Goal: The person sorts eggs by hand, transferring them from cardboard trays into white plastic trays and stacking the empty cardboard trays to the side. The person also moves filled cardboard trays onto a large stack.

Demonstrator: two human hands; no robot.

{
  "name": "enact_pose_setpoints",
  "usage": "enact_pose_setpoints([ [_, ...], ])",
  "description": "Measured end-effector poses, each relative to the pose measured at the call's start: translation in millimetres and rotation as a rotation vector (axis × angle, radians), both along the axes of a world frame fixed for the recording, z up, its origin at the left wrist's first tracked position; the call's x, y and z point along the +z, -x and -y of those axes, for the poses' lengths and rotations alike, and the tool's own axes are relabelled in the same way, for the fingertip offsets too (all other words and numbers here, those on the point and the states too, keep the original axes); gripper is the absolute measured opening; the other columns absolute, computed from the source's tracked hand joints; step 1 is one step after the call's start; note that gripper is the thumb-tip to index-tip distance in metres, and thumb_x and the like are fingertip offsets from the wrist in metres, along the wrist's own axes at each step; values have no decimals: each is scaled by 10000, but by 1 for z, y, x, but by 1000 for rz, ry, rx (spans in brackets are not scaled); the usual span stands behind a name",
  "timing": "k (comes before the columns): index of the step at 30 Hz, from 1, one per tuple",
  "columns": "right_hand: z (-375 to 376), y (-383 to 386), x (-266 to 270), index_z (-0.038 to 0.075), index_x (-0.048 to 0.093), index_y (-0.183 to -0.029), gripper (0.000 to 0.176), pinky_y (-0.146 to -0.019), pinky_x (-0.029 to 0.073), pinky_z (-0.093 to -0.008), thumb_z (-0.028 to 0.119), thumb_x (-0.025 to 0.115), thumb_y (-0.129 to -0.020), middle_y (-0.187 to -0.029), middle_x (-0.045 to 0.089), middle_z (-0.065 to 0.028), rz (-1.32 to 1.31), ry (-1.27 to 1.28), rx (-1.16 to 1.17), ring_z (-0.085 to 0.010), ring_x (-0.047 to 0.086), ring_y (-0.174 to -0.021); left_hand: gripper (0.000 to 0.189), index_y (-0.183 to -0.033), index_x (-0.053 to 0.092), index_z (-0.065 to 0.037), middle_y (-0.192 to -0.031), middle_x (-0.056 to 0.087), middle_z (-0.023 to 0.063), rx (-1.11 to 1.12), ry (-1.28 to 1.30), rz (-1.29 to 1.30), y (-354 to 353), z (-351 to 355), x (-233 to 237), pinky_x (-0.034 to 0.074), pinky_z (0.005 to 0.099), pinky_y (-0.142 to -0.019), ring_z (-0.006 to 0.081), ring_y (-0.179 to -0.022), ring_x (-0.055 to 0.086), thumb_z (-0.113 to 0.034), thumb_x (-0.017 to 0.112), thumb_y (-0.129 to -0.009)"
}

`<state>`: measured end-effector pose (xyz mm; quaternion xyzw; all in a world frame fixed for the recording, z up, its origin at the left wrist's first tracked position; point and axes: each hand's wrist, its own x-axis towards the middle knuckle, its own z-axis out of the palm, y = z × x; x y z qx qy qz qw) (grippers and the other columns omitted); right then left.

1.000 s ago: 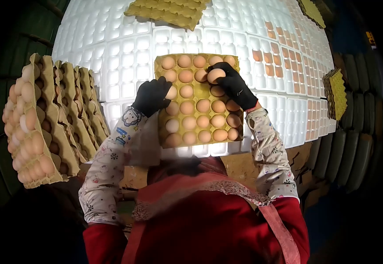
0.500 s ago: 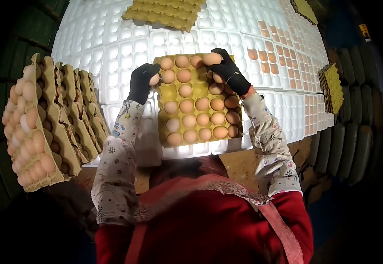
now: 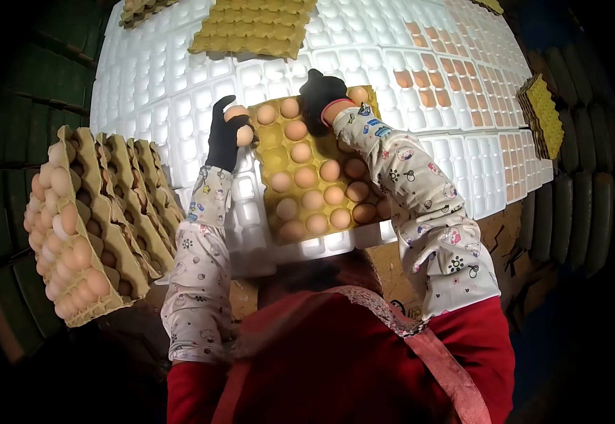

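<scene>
A yellowish pulp tray (image 3: 273, 157) holding brown eggs lies before me on white moulded trays (image 3: 244, 212), with a few of its cups bare on the left side. Wearing a black glove, my left hand (image 3: 225, 136) is closed round two eggs (image 3: 237, 114) just off the tray's upper left edge. My right hand (image 3: 321, 97), gloved in black too, is bent over the tray's top rows. Its fingers point down and are mostly hidden, so what they hold cannot be made out.
Upright pulp trays full of eggs (image 3: 74, 233) stand at the left. An egg-free pulp tray (image 3: 254, 28) lies at the top, and a stack of pulp trays (image 3: 542, 116) is at the right. Several white trays at the upper right hold eggs (image 3: 431, 79).
My right hand has moved left across the tray's top, and the egg it held is no longer visible in it. My left hand now shows two eggs instead of one. The whole view has shifted slightly.
</scene>
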<state>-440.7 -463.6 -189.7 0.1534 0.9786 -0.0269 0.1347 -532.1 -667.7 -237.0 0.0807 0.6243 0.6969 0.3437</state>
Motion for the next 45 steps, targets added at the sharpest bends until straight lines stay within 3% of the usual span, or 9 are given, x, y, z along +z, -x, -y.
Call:
enact_pose_setpoints([
  [2,-2,2,12,39,697,-988,360,-810,530,-378,196,729,-665,-1111,564,-203,104,-4,57,-317,638,-982,408,-1149,570,-122,-1080,556,107,-199,412,-951,29,-13,-31,513,377,-787,271,-944,590,-185,692,-765],
  [6,-46,-13,-16,51,684,-974,387,-742,524,-390,345,699,-723,-1011,640,-152,-157,409,21,-274,654,-837,400,-993,625,-111,-1116,524,106,-611,1023,-1395,6,-49,18,533,467,-730,345,-935,600,-265,788,-661],
  [10,-27,-101,18,19,594,-1073,430,-672,505,-259,364,644,-820,-960,640,-45,-366,1893,-830,-144,606,-772,301,-877,681,-126,-1044,574,119,-643,1045,-1439,35,-65,-21,531,453,-685,332,-840,633,-299,756,-643],
  [13,-17,-160,42,25,575,-1096,414,-662,504,-257,349,626,-844,-970,638,-49,-557,1695,-765,-134,601,-766,421,-870,718,-180,-947,598,123,-524,518,-1522,76,-39,-80,522,459,-675,334,-812,644,-486,766,-585],
  [18,-34,-271,-1,34,507,-1161,318,-630,512,-259,252,532,-932,-990,629,-72,-978,1081,-410,-125,593,-737,392,-1001,621,-169,-1079,519,88,-701,957,-1393,12,-45,21,501,459,-683,336,-819,609,-231,778,-647],
  [24,-101,-403,-14,-7,451,-1260,455,-569,519,-270,325,505,-954,-995,612,-111,-1173,1790,-1284,-165,609,-768,370,-979,597,-84,-1098,515,68,-570,677,-1246,43,-40,-12,484,390,-748,256,-849,563,-195,782,-677],
  [31,-240,-487,-73,134,605,-1093,497,-794,506,-394,248,794,-647,-1118,501,-119,-797,132,-943,-281,570,-972,472,-1082,573,-21,-1116,540,111,-767,358,-609,-222,-213,92,451,362,-872,248,-1044,547,-120,775,-668],
  [35,-289,-485,-65,220,611,-1110,472,-801,526,-415,282,764,-668,-1284,426,-111,-378,270,-820,-333,613,-960,486,-1072,595,-115,-1278,469,129,-1094,98,-855,-343,-345,33,477,405,-874,359,-1091,534,-171,794,-632],
  [45,-363,-452,-104,113,706,-955,297,-883,483,-386,289,717,-717,-1208,540,-162,-875,374,-688,-326,560,-1087,359,-1087,617,-158,-1234,514,106,-1025,373,-1179,-386,-442,-3,502,412,-834,311,-1007,572,-145,698,-737],
])
